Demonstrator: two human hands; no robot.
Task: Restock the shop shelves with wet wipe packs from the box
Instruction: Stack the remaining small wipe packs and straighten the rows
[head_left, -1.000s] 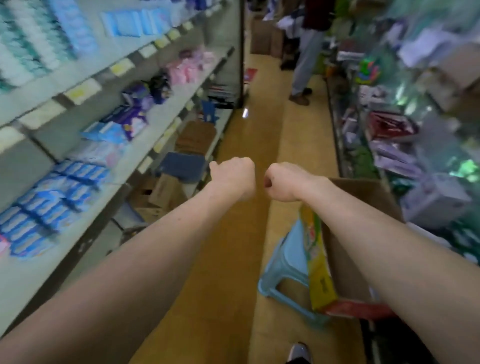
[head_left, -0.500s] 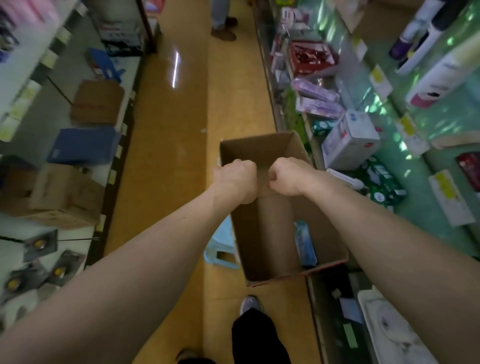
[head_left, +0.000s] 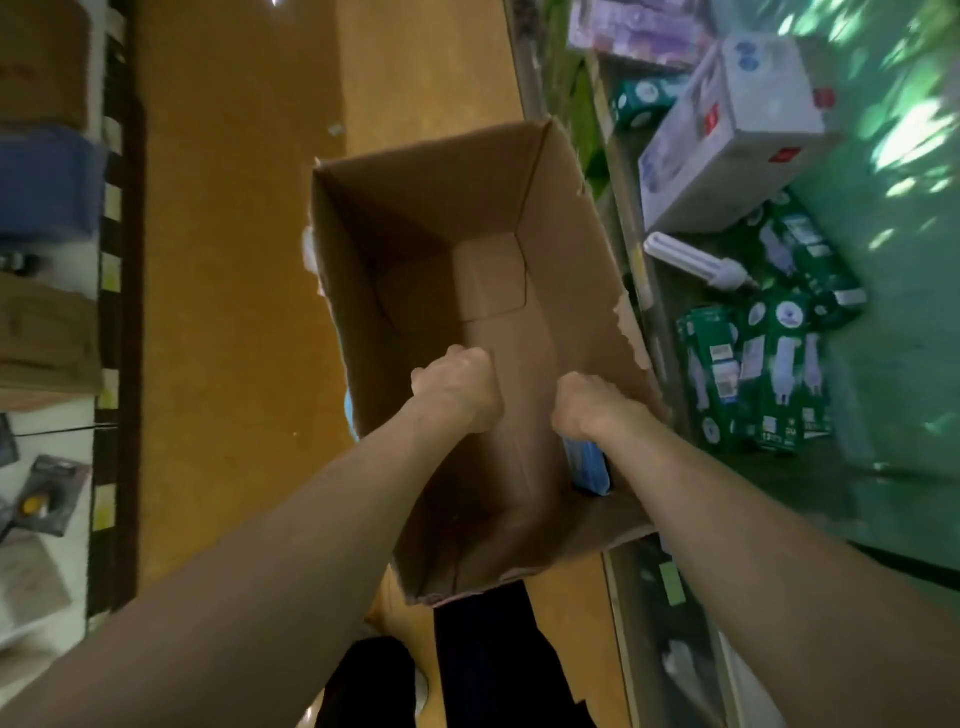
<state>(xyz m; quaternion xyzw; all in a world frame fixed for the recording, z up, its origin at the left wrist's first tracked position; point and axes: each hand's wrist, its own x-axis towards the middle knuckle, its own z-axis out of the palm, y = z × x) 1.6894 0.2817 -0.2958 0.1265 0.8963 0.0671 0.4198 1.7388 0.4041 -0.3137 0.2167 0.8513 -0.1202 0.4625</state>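
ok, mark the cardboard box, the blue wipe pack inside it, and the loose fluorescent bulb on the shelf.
cardboard box (head_left: 441, 218): head view, far inner wall.
blue wipe pack (head_left: 587, 467): head view, exposed blue face.
loose fluorescent bulb (head_left: 685, 258): head view, white tube.

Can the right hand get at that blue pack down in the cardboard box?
Probably yes. The right hand is inside the open cardboard box, close over the blue pack by the box's right wall, and nothing visible lies between them.
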